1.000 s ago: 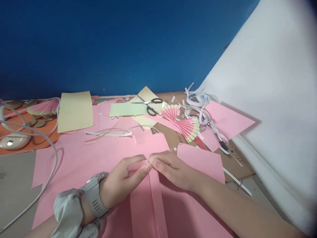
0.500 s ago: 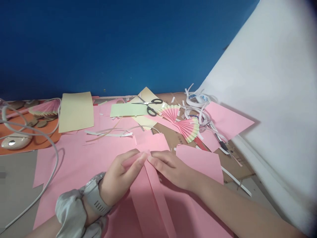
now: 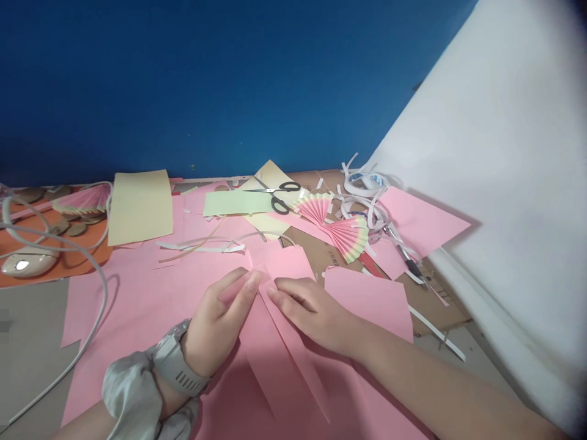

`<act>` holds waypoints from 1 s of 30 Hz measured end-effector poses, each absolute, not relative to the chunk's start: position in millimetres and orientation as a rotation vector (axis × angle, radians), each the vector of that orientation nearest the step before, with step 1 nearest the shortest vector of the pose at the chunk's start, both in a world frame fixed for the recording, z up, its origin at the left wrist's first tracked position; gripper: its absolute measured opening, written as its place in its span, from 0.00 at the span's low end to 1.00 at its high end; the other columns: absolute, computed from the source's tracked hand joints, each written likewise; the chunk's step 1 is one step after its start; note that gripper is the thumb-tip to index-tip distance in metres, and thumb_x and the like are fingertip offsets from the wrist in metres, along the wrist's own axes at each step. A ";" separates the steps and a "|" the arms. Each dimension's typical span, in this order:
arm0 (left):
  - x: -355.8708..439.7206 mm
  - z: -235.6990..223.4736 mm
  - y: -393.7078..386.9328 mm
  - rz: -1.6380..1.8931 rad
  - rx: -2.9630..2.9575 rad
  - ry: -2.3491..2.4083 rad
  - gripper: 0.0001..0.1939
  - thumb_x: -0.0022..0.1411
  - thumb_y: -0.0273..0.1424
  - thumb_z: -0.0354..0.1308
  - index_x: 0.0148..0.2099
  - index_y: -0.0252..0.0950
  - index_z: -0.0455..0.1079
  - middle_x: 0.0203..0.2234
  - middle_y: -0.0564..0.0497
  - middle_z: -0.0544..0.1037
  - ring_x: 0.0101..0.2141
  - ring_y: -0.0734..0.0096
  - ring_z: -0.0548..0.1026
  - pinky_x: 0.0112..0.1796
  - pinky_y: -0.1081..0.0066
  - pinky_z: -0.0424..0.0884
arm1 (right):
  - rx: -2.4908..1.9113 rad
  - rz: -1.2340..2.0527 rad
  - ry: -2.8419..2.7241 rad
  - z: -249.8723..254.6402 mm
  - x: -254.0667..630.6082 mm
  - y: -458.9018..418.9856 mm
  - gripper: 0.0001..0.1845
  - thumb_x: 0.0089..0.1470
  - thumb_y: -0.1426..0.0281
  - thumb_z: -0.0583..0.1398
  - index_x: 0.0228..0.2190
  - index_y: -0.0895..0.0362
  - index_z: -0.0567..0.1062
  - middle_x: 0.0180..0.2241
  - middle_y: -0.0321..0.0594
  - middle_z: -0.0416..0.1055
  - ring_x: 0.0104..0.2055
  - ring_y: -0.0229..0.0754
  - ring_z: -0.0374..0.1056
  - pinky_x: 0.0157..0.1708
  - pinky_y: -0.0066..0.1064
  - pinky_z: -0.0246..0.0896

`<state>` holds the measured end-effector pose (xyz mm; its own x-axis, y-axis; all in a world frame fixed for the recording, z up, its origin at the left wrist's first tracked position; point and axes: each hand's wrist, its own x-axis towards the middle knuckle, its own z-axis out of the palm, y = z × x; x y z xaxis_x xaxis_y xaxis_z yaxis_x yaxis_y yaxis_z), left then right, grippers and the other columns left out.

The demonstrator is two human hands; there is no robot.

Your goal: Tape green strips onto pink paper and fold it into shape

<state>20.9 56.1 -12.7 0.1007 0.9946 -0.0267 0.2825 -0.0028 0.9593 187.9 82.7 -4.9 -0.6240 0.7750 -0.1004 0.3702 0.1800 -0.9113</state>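
Between my hands is a folded strip of pink paper (image 3: pixel 280 354), its long lower end slanting toward me over a larger pink sheet (image 3: pixel 165 305). My left hand (image 3: pixel 227 311) wears a grey watch and a scrunchie at the wrist, and its thumb and fingers pinch the strip's upper left edge. On the strip's upper right edge my right hand (image 3: pixel 316 311) is closed, thumb and forefinger at the fold. A smaller pink piece (image 3: pixel 293 260) lies just beyond my fingertips.
Black-handled scissors (image 3: pixel 280 197) rest on a green paper strip (image 3: pixel 229 203). A pleated pink paper fan (image 3: pixel 337 229) is right of them. A craft knife (image 3: pixel 408 256) and white paper strips (image 3: pixel 367 201) lie farther right. A mouse (image 3: pixel 30 263) and cable (image 3: pixel 106 287) occupy the left.
My left hand has shifted slightly left and away from me, widening the gap between my thumbs. The strip's lower end has lifted and moved up, so its tips now show.
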 end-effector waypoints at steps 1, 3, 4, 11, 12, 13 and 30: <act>21.1 -12.6 56.3 0.973 1.453 1.349 0.16 0.66 0.37 0.45 0.26 0.37 0.56 0.21 0.57 0.57 0.24 0.75 0.57 0.28 0.73 0.58 | -1.084 1.426 -2.072 -4.5 187.7 82.6 0.22 0.62 0.60 0.46 0.19 0.55 0.48 0.19 0.28 0.44 0.21 0.32 0.44 0.21 0.27 0.41; 21.9 -12.4 56.4 0.983 1.464 1.365 0.16 0.65 0.37 0.45 0.26 0.37 0.56 0.21 0.57 0.58 0.24 0.75 0.58 0.28 0.74 0.58 | -1.092 1.426 -2.061 -4.2 187.6 82.5 0.22 0.61 0.60 0.46 0.19 0.55 0.48 0.19 0.28 0.44 0.21 0.32 0.43 0.21 0.27 0.40; 22.5 -12.2 56.2 0.993 1.475 1.369 0.16 0.65 0.36 0.45 0.26 0.37 0.57 0.22 0.57 0.59 0.25 0.75 0.59 0.28 0.74 0.58 | -1.094 1.427 -2.057 -4.3 187.7 82.6 0.22 0.61 0.61 0.47 0.19 0.56 0.48 0.18 0.28 0.44 0.21 0.32 0.43 0.21 0.27 0.40; 25.9 -9.8 54.5 1.002 1.469 1.237 0.10 0.63 0.33 0.50 0.30 0.37 0.64 0.24 0.56 0.66 0.29 0.73 0.65 0.33 0.74 0.64 | -1.006 1.452 -2.055 -7.3 190.0 84.0 0.19 0.60 0.68 0.47 0.19 0.55 0.48 0.19 0.28 0.43 0.21 0.31 0.42 0.21 0.27 0.39; 26.0 -9.5 54.4 0.994 1.470 1.225 0.09 0.62 0.33 0.51 0.29 0.37 0.64 0.24 0.56 0.67 0.29 0.73 0.66 0.33 0.74 0.64 | -1.001 1.452 -2.053 -7.8 190.3 84.1 0.18 0.60 0.69 0.47 0.19 0.55 0.48 0.19 0.28 0.44 0.21 0.31 0.42 0.21 0.27 0.40; 25.9 -9.2 54.5 0.992 1.472 1.233 0.09 0.62 0.33 0.52 0.29 0.37 0.64 0.24 0.56 0.67 0.29 0.73 0.66 0.33 0.74 0.64 | -1.001 1.447 -2.054 -8.2 190.6 84.1 0.18 0.60 0.69 0.47 0.19 0.55 0.48 0.19 0.28 0.44 0.21 0.31 0.42 0.21 0.26 0.40; 17.5 -4.3 56.7 1.181 1.535 1.595 0.11 0.63 0.36 0.49 0.28 0.39 0.60 0.23 0.56 0.63 0.27 0.72 0.64 0.29 0.73 0.63 | -1.070 1.389 -2.173 -6.5 189.4 84.2 0.21 0.61 0.61 0.47 0.19 0.55 0.48 0.19 0.28 0.46 0.21 0.31 0.45 0.21 0.26 0.41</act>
